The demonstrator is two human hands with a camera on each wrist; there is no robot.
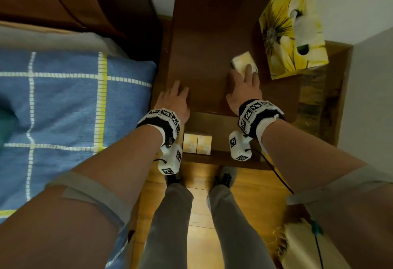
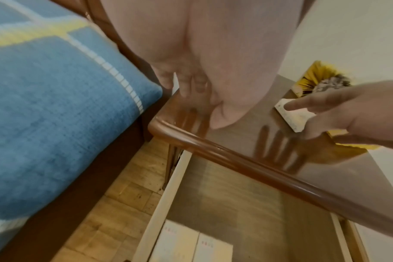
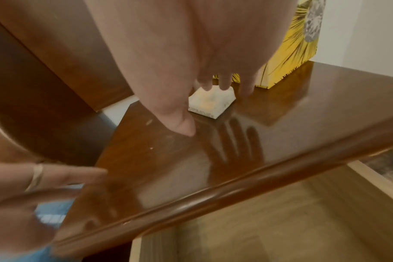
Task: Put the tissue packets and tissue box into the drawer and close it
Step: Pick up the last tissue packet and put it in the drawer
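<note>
A bedroom corner is seen from above: a dark wooden bedside table [image 1: 202, 35] stands beside a bed [image 1: 63, 98]. The drawer [image 1: 221, 158] is pulled open at 6 o'clock, with two tissue packets [image 1: 197, 143] inside. The right hand [image 1: 244, 86] is laid with spread fingers on a third packet [image 1: 242, 61], not yet gripped. The yellow tissue box [image 1: 293, 35] stands at 2 o'clock. The left hand [image 1: 176, 98] rests flat, holding nothing. The packet is best pinched across its sides before lifting.
</note>
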